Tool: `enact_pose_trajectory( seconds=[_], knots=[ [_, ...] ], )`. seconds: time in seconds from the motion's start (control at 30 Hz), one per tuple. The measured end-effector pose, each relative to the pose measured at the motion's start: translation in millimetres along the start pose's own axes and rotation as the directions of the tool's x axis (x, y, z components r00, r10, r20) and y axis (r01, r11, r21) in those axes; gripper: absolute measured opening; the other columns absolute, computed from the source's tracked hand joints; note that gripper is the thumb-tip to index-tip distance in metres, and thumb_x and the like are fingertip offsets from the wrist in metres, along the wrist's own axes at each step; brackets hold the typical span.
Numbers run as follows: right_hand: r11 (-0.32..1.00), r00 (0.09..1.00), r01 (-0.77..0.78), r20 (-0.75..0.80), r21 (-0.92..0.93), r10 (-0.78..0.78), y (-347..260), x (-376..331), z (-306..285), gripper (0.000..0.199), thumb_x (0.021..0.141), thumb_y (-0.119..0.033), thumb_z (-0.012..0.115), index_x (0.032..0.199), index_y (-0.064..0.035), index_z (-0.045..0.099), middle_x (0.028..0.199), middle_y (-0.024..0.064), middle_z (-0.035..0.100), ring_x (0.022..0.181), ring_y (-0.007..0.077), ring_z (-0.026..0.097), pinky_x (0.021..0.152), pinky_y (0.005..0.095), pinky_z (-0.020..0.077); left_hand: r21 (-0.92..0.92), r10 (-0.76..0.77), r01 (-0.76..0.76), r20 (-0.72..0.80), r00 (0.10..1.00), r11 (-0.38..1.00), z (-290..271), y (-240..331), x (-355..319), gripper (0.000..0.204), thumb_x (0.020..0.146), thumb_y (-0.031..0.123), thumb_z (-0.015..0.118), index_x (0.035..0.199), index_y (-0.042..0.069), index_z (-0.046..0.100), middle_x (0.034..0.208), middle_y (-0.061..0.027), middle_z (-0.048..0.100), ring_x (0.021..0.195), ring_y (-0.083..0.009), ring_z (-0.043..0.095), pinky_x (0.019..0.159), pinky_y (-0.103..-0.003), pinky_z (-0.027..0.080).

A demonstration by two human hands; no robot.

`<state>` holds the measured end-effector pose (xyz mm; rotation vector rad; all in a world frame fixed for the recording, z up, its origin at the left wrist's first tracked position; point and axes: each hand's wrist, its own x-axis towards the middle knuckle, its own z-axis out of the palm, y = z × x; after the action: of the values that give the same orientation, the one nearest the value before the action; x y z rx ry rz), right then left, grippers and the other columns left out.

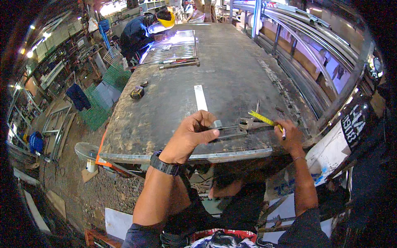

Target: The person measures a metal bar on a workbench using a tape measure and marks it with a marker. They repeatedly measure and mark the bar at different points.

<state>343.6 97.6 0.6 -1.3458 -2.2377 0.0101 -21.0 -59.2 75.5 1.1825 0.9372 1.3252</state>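
Note:
My left hand, with a dark watch on the wrist, is closed in a pinch near the table's front edge. Between its thumb and fingertips is a small grey square metal piece. My right hand is closed round a yellow tape measure, its blade pointing left, and a pen sticks out of the same grip. Between my hands lie slim metal bars and a worn metal tool that looks like clamp pliers. A pale flat metal strip lies just beyond my left hand.
A black-and-yellow tape measure rests on the dark table at left. Beyond it are a metal grille and a person in a yellow helmet, beside a bright glow. Long metal profiles fill a rack at right. A fan stands left.

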Motion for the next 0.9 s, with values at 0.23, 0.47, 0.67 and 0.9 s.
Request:
enact_pose_trajectory(
  seconds=[0.23, 0.47, 0.67, 0.9],
  knots=[
    [0.993, 0.961, -0.043, -0.275, -0.107, 0.012, 44.7, -14.9, 62.3, 0.052, 0.093, -0.034, 0.072, 0.136, -0.0065, 0.06, 0.115, 0.0208, 0.066, 0.101, 0.0417, 0.067, 0.083, 0.0513, 0.0566, 0.086, 0.082, -0.082, 0.008, 0.997, 0.993, 5.7, -0.1, 0.9, 0.029, 0.087, 0.01, 0.083, 0.11, 0.009, 0.066, 0.097, 0.0062, 0.061, 0.085, -0.0071, 0.056, 0.079, -0.024, 0.046],
    [0.972, 0.972, -0.107, -0.229, -0.21, 0.057, 64.9, -9.5, 90.0, 0.06, 0.091, -0.039, 0.076, 0.139, -0.008, 0.06, 0.122, 0.0227, 0.066, 0.107, 0.0413, 0.066, 0.087, 0.0519, 0.0556, 0.301, 0.163, -0.153, -0.007, 0.987, 0.941, 7.4, -6.2, 9.4, 0.025, 0.087, 0.008, 0.084, 0.108, 0.007, 0.069, 0.101, 0.0032, 0.068, 0.094, -0.0087, 0.06, 0.086, -0.026, 0.049],
    [0.963, 0.945, -0.097, -0.326, -0.253, 0.009, 72.1, -10.0, 101.6, 0.054, 0.095, -0.041, 0.071, 0.136, -0.0064, 0.063, 0.122, 0.0212, 0.067, 0.111, 0.0395, 0.064, 0.096, 0.0484, 0.0504, 0.366, 0.184, -0.178, 0.018, 0.983, 0.914, 11.2, -5.6, 9.4, 0.024, 0.089, 0.006, 0.081, 0.109, 0.004, 0.069, 0.097, 0.0018, 0.068, 0.092, -0.0086, 0.06, 0.085, -0.028, 0.05],
    [0.823, 0.852, -0.016, -0.423, 0.568, 0.309, -7.5, -13.0, 58.4, 0.039, 0.103, -0.025, 0.061, 0.133, 0.0003, 0.064, 0.111, 0.0134, 0.07, 0.101, 0.0258, 0.066, 0.098, 0.0414, 0.0499, 0.461, 0.154, -0.101, -0.078, 0.985, 0.882, 25.7, -31.2, -16.5, 0.023, 0.097, 0.01, 0.074, 0.118, 0.003, 0.069, 0.105, 0.0003, 0.069, 0.099, -0.0093, 0.061, 0.09, -0.028, 0.05]
  ],
)
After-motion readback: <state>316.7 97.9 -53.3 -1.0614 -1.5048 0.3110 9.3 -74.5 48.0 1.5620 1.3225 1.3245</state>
